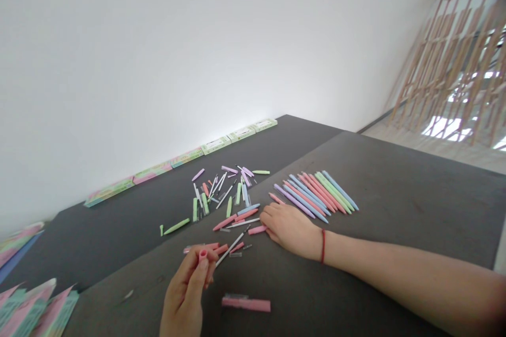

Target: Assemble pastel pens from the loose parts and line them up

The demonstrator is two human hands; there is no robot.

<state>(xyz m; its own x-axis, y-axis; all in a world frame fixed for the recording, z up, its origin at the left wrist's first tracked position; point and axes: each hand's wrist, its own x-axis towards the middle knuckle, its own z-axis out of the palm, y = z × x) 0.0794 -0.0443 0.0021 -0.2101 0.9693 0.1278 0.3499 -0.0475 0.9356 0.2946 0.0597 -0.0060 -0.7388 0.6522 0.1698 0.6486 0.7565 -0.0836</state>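
My left hand (185, 289) is closed around a pink pen barrel (203, 254), its round open end facing up between thumb and fingers. My right hand (290, 227), with a red cord on the wrist, lies low over the loose pen parts with its fingers curled. Its fingertips are by a pink pen piece (258, 229), and whatever they pinch is hidden. Between the hands lie a white refill (233, 246) and more pink pieces. Nearer to me rests a pink barrel with a clear clip (246, 303).
A row of assembled pens (316, 192) in several colours lies right of the pile. Scattered green, purple and white pen parts (219, 189) spread further back on the dark table (415, 195). Flat boxes (215, 145) line the wall; colourful packets (37, 308) stand at left.
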